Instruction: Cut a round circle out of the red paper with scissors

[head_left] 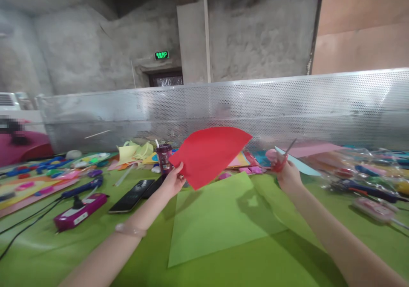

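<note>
A sheet of red paper [214, 152] hangs in the air, its left edge pinched between the thumb and fingers of my left hand [174, 180]. Its top edge curves, and its lower corner points down. Off to the right, my right hand [287, 176] is closed around red-handled scissors [280, 163], their blades pointing up and slightly right, apart from the paper. Beneath both hands a light green sheet [220, 223] lies on the green tabletop [143, 253], with shadows across it.
Left stand a purple power strip [79, 212], a black phone [132, 196] and a dark cup with a straw [164, 159]. Coloured paper scraps [136, 152] lie at the back. Plastic-wrapped items and a glue gun [367, 189] are on the right. A perforated metal panel [287, 108] borders the table; a person's pink sleeve [25, 146] shows far left.
</note>
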`<control>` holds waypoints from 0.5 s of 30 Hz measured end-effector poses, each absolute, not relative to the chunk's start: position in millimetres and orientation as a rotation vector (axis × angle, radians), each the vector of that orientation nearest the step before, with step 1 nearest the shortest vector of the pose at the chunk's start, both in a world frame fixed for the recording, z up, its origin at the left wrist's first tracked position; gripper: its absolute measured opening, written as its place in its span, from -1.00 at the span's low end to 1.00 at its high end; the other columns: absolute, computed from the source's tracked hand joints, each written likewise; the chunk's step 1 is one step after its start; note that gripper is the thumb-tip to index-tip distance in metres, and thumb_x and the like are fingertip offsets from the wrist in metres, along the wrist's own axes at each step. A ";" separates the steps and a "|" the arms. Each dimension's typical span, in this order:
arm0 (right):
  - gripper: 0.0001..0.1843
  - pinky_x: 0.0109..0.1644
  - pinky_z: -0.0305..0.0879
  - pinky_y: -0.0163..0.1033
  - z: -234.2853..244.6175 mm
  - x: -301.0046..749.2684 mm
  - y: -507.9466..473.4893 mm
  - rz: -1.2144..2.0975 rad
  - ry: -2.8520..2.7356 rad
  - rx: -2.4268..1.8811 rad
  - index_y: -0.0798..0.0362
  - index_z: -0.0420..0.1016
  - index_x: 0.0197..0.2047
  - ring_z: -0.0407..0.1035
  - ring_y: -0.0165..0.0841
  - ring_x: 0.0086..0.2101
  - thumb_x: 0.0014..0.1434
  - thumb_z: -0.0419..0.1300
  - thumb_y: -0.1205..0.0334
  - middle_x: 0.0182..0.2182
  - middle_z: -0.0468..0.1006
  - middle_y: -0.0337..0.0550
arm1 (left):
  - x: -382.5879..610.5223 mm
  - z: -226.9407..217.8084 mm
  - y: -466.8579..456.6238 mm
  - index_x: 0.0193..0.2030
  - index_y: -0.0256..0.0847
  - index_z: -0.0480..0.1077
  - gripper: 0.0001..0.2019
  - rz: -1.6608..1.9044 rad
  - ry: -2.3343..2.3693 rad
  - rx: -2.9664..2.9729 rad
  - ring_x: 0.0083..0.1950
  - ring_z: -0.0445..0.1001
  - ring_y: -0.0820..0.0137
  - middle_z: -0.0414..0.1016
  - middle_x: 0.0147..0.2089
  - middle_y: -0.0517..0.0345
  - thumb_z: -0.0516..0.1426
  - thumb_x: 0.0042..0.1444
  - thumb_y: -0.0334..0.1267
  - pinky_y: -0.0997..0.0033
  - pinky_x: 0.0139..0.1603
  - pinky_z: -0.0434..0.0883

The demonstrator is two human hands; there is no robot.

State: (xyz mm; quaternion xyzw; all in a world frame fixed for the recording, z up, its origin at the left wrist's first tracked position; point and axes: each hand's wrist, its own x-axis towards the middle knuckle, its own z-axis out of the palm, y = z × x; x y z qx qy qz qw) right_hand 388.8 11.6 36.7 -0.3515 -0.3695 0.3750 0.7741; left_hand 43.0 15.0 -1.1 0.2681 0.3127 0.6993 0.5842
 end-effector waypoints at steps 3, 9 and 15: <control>-0.69 -0.61 0.23 -0.34 33.5 378.4 10.9 0.869 -0.728 -0.698 -0.01 0.21 -0.55 0.19 -0.49 -0.66 -0.18 0.32 0.16 -0.69 0.23 -0.37 | 40.6 -1.5 18.8 -0.41 -0.27 0.29 -0.91 1.555 0.679 0.487 -0.70 0.26 0.66 0.31 -0.61 0.30 0.08 0.11 -0.44 0.73 -0.69 0.28; -0.69 -0.63 0.22 -0.35 26.1 357.4 6.0 1.103 -0.703 -0.678 -0.01 0.23 -0.55 0.18 -0.49 -0.67 -0.19 0.34 0.17 -0.70 0.27 -0.36 | 49.2 -1.1 11.5 -0.45 -0.29 0.27 -0.87 1.424 0.612 0.605 -0.67 0.29 0.63 0.34 -0.57 0.25 0.12 0.03 -0.53 0.70 -0.68 0.33; -0.69 -0.56 0.21 -0.35 13.3 326.7 -11.1 1.224 -1.100 -0.778 0.06 0.31 -0.49 0.26 -0.47 -0.63 -0.17 0.33 0.08 -0.65 0.38 -0.28 | 53.3 1.6 2.2 -0.49 -0.25 0.21 -0.73 1.416 0.541 0.741 -0.75 0.08 0.75 0.24 -0.59 0.42 0.27 -0.17 -0.49 0.73 -0.77 0.10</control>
